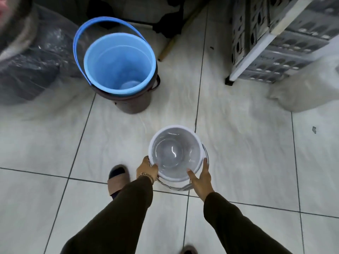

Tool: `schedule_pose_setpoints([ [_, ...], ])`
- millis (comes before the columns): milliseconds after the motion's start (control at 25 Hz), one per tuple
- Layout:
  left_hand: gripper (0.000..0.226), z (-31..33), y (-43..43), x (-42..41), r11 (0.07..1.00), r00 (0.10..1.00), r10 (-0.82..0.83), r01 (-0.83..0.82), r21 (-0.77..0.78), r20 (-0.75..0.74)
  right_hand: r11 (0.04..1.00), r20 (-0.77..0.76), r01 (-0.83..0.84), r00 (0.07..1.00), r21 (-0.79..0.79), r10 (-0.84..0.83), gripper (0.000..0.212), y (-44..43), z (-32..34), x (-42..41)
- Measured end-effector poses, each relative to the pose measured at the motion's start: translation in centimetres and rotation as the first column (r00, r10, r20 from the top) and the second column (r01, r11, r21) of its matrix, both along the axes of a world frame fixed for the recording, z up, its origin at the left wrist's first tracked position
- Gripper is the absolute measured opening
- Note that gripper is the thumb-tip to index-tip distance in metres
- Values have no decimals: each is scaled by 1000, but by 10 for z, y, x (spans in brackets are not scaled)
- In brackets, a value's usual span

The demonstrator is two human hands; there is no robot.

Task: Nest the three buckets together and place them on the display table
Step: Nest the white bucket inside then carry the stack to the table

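Note:
A small white bucket (174, 142) stands upright on the tiled floor in front of me. My left hand (146, 168) grips its near-left rim and my right hand (201, 177) grips its near-right rim, thumb inside. Its metal handle hangs down on the near side. Farther off to the left, a blue bucket (119, 63) with a raised blue handle sits nested inside a dark brown bucket (132, 104); only the brown one's lower wall and rim show.
Plastic-wrapped bundles (31, 66) lie at the far left. A white shelf leg and grey perforated crates (271, 52) stand at the right, a white sack (304, 92) below them. A wooden stick (168, 46) lies beyond the blue bucket. My sandalled foot (117, 178) is left of the white bucket.

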State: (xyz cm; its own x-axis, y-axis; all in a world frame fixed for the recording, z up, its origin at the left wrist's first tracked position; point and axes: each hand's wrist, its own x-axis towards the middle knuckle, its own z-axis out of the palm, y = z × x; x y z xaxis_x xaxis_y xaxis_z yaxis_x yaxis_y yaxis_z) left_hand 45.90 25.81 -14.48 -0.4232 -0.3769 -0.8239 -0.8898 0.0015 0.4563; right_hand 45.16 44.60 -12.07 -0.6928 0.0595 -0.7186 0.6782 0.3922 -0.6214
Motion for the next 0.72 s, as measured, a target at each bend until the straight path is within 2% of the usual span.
schedule_pose_setpoints([
  [80, 20, 25, 1, -12, 992, 996, 82, -78, 104, -41, 999, -185, 9, 983, 37, -2, 82, 1, 31, -10],
  [160, 21, 58, -3, -31, 975, 986, 130, -108, 197, -105, 993, -373, 84, 927, 82, -48, 78, -2, 69, -26],
  [320, 29, 149, -23, -85, 953, 936, 232, -163, 256, -265, 977, -563, 211, 810, 20, -163, 84, -31, 152, -86],
  [440, 35, 209, -59, -122, 946, 872, 289, -196, 258, -396, 985, -625, 170, 766, -27, -149, 80, -73, 203, -135],
  [560, 37, 244, -117, -148, 929, 833, 353, -260, 262, -426, 994, -666, 86, 738, -62, -105, 80, -132, 234, -178],
  [720, 39, 214, -203, -174, 931, 837, 364, -321, 174, -409, 990, -594, 23, 798, -141, -103, 80, -212, 225, -220],
])
